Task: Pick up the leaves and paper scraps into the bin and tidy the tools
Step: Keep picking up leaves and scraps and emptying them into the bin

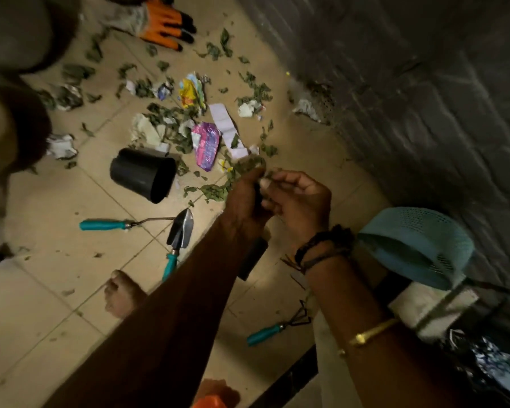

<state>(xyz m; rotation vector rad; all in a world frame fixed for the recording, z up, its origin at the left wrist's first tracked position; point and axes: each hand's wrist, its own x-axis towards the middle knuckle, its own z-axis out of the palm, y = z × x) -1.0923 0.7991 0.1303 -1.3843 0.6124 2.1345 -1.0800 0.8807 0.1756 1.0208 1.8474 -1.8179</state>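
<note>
Torn green leaves (212,191) and paper scraps (227,128) lie scattered over the tiled floor, with a pink wrapper (205,145) and a yellow wrapper (190,94) among them. My left hand (243,201) grips a dark cylindrical handle (252,257) that sticks out below the fist. My right hand (302,203) meets it, fingers curled and pinching a small leaf piece (273,173) at the top of the left fist. A blue perforated bin (415,245) stands at the right. A trowel (179,231), a hooked tool (109,224) and a small rake (277,329), all teal-handled, lie on the floor.
A black pot (143,173) lies tipped on its side left of the hands. An orange work glove (162,23) lies at the top. A bare foot (121,293) stands on the tiles by the trowel. A dark brick wall (409,83) borders the right side.
</note>
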